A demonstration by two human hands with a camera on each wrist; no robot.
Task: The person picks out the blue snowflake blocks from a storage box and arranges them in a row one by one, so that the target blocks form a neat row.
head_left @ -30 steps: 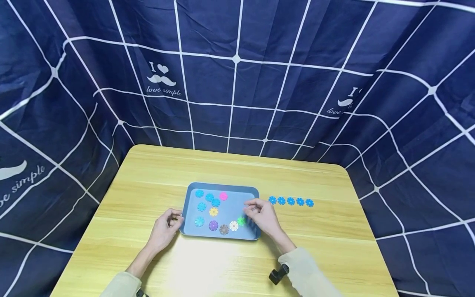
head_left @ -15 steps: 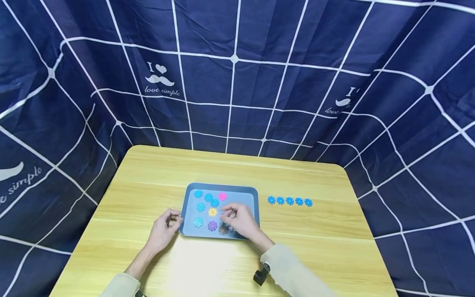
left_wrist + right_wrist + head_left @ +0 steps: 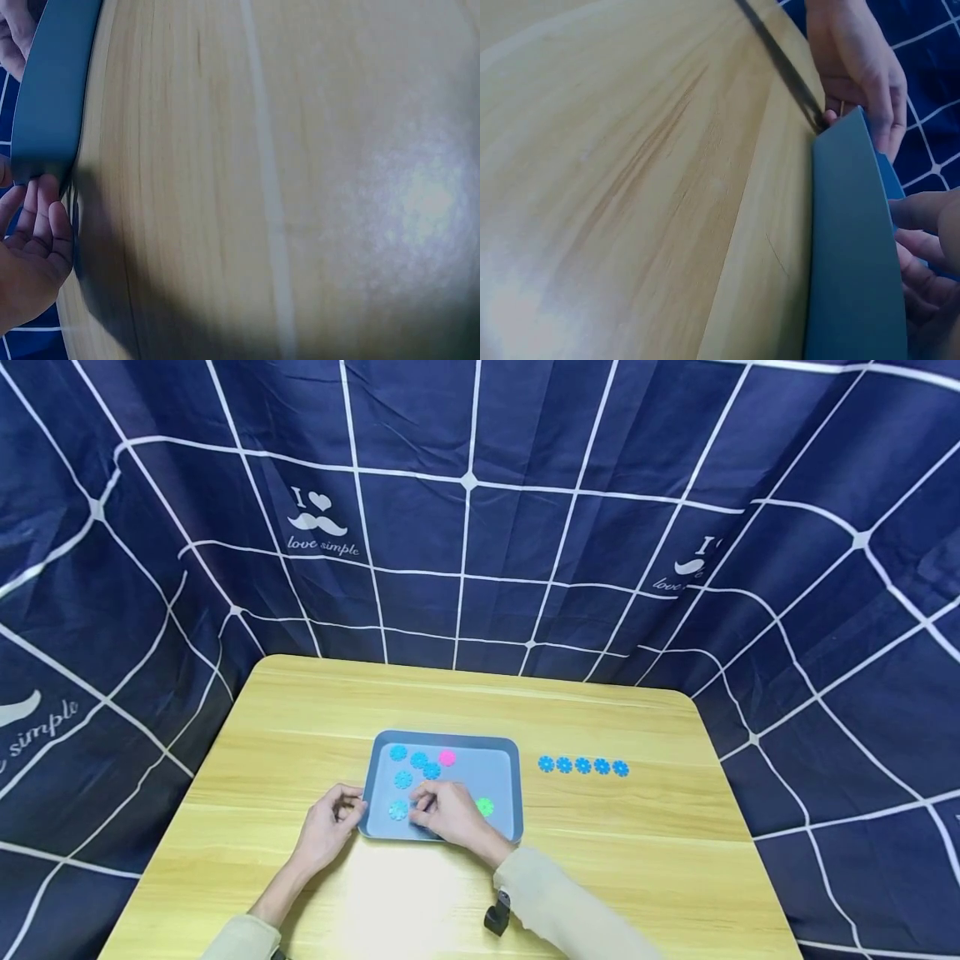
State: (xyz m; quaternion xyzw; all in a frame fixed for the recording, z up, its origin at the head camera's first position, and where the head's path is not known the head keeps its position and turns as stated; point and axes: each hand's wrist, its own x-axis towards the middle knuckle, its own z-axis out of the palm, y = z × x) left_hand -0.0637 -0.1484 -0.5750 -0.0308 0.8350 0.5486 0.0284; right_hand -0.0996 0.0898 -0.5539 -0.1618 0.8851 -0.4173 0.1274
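Observation:
A grey-blue tray (image 3: 487, 742) lies on the table, holding flower-shaped plastic discs. My left hand (image 3: 327, 828) grips its left rim near the front corner, the thumb at the rim and fingers against the outer wall (image 3: 52, 90). Over the tray's front left part is my right hand (image 3: 447, 812), thumb and index finger apart, with no disc visible between them. Its fingertips are beside a light blue disc (image 3: 398, 810). More light blue discs (image 3: 403, 779) and a pink disc (image 3: 447, 757) lie behind it; a green disc (image 3: 484, 807) lies to its right. The hand hides other discs.
To the right of the tray, several blue discs (image 3: 582, 766) form a row on the wooden table (image 3: 637, 843). Dark blue curtains (image 3: 420, 527) with white lines surround the table's back and sides.
My right hand has moved left across the tray, from its right side to the front left light blue disc. It now covers the yellow, purple, brown and white discs. My left hand stays at the rim.

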